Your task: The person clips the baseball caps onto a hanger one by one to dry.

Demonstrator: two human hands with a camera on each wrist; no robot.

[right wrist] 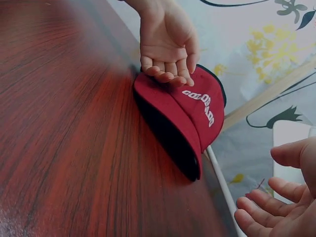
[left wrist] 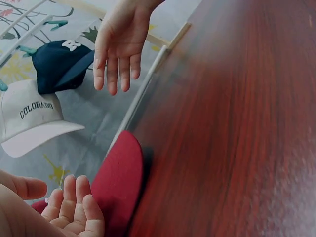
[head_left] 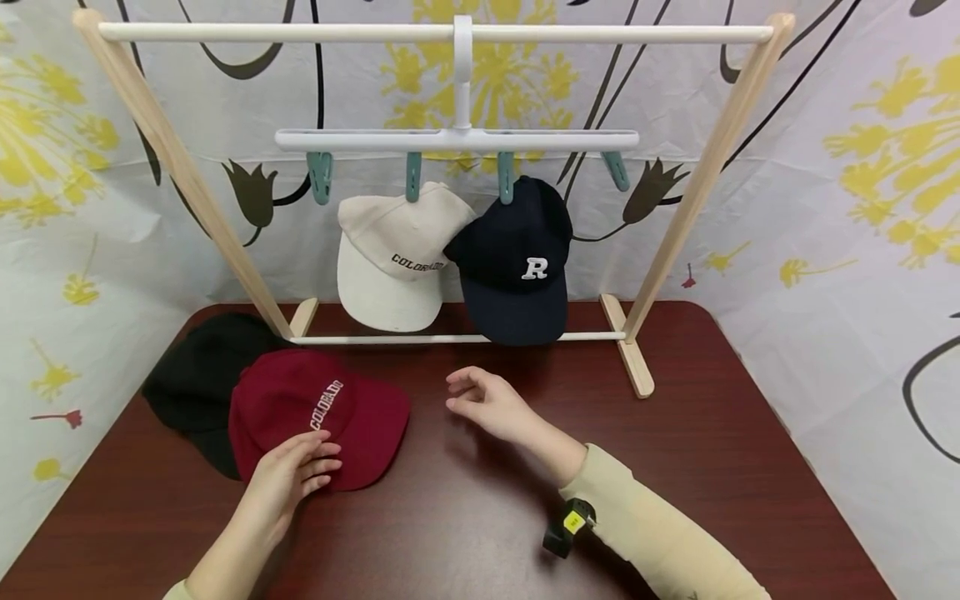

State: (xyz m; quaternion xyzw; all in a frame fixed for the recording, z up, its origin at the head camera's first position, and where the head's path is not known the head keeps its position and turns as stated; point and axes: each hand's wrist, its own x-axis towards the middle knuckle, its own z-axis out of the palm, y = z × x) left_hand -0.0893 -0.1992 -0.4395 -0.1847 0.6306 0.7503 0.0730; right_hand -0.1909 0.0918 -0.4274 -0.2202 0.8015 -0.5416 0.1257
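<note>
A red cap marked COLORADO lies at the left of the table, overlapping a black cap beneath its left side. My left hand hovers at the red cap's near side, fingers relaxed and holding nothing. In the right wrist view that hand overlaps the cap's brim. My right hand is over the table below the hanging caps, fingers loosely bent, nothing in them. A white COLORADO cap and a navy cap with an R hang side by side from clips on a white hanger.
The hanger hooks over the top bar of a wooden-legged rack at the back of the table. Outer green clips hold nothing. A low bar joins the rack's feet. Behind stands a patterned cloth.
</note>
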